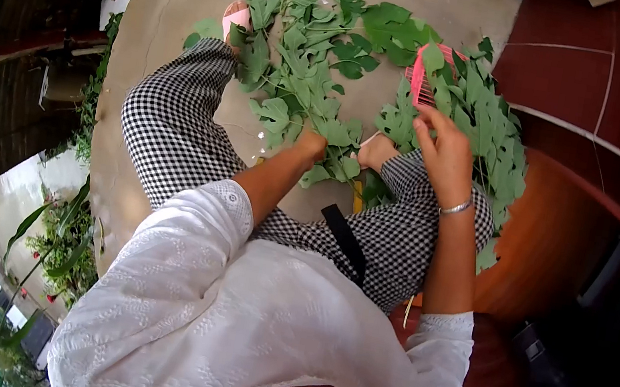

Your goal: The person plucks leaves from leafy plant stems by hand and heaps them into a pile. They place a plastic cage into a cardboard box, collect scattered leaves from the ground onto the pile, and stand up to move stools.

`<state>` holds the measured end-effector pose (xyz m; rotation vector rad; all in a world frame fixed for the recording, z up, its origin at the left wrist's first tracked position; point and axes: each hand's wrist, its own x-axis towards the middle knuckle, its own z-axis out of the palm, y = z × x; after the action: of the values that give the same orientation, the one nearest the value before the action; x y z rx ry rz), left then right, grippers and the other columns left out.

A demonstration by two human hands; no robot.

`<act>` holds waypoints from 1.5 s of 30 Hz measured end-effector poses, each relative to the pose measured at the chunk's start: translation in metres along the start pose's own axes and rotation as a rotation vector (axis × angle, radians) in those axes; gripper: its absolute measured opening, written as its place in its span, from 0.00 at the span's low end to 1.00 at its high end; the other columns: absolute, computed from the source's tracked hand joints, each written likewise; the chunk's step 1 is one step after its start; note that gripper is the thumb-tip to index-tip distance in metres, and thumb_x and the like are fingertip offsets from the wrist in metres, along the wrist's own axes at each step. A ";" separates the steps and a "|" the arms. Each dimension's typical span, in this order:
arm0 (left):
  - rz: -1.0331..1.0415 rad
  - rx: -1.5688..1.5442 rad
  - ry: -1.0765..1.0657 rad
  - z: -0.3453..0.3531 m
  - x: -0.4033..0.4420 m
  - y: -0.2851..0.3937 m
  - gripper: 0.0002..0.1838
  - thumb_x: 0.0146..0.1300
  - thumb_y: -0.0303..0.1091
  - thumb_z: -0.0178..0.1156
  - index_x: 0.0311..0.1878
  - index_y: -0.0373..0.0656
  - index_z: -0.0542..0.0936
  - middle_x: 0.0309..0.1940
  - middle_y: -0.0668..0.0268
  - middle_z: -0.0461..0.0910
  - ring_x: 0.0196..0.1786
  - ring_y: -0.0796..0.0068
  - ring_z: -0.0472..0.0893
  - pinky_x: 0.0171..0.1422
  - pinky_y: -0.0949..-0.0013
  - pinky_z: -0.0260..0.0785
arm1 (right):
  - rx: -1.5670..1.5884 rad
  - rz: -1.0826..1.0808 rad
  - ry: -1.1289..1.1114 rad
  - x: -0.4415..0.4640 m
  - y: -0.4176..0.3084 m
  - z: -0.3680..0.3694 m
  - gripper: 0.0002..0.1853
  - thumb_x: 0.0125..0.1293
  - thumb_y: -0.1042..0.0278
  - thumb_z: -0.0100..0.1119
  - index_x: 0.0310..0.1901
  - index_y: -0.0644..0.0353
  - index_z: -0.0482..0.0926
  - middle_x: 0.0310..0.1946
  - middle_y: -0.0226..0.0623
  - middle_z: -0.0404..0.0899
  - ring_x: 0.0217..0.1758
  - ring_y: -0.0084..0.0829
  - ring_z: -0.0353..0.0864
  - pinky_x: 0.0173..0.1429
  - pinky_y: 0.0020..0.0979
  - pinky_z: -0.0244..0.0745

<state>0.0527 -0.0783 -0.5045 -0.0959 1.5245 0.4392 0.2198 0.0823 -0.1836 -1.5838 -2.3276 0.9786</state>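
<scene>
My left hand (pixel 311 148) is closed around the stems at the lower end of a long leafy branch (pixel 297 70), whose lobed green leaves stretch away over the ground between my feet. At the near edge of a pink slotted basket (pixel 421 90) is my right hand (pixel 446 154), its thumb and index finger a little apart and nothing visible between them; its other fingers are partly hidden. Large green leaves (pixel 491 125) lie over the basket and hang down beside my right knee.
Concrete ground (pixel 185 12) lies under my feet. To the right are dark red tiles (pixel 555 78) and an orange-brown surface (pixel 547 231). Potted greenery (pixel 65 252) stands at the left. A black strap (pixel 343 239) crosses near my lap.
</scene>
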 end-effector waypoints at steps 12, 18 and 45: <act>-0.010 0.000 0.115 0.015 0.042 -0.016 0.34 0.57 0.28 0.57 0.70 0.46 0.63 0.64 0.54 0.69 0.65 0.55 0.68 0.64 0.55 0.63 | 0.135 0.012 -0.153 0.018 -0.008 0.000 0.17 0.65 0.71 0.56 0.55 0.62 0.75 0.36 0.41 0.80 0.35 0.32 0.80 0.37 0.29 0.75; 0.225 -0.121 0.289 0.015 0.008 0.013 0.24 0.58 0.23 0.56 0.60 0.40 0.67 0.53 0.55 0.73 0.43 0.61 0.79 0.48 0.62 0.73 | 0.166 0.009 -0.148 0.019 -0.010 -0.005 0.16 0.64 0.67 0.56 0.53 0.61 0.75 0.38 0.42 0.81 0.38 0.38 0.82 0.41 0.33 0.76; 1.416 -0.259 0.008 -0.012 -0.316 0.188 0.15 0.73 0.33 0.47 0.59 0.41 0.74 0.26 0.78 0.64 0.24 0.89 0.58 0.26 0.82 0.51 | 0.070 -0.406 0.472 -0.029 -0.071 -0.027 0.10 0.63 0.68 0.57 0.45 0.59 0.80 0.41 0.39 0.81 0.41 0.39 0.81 0.44 0.36 0.75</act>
<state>-0.0168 0.0214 -0.1578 0.8321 1.3253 1.7363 0.1898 0.0524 -0.1146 -1.0966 -2.1242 0.5177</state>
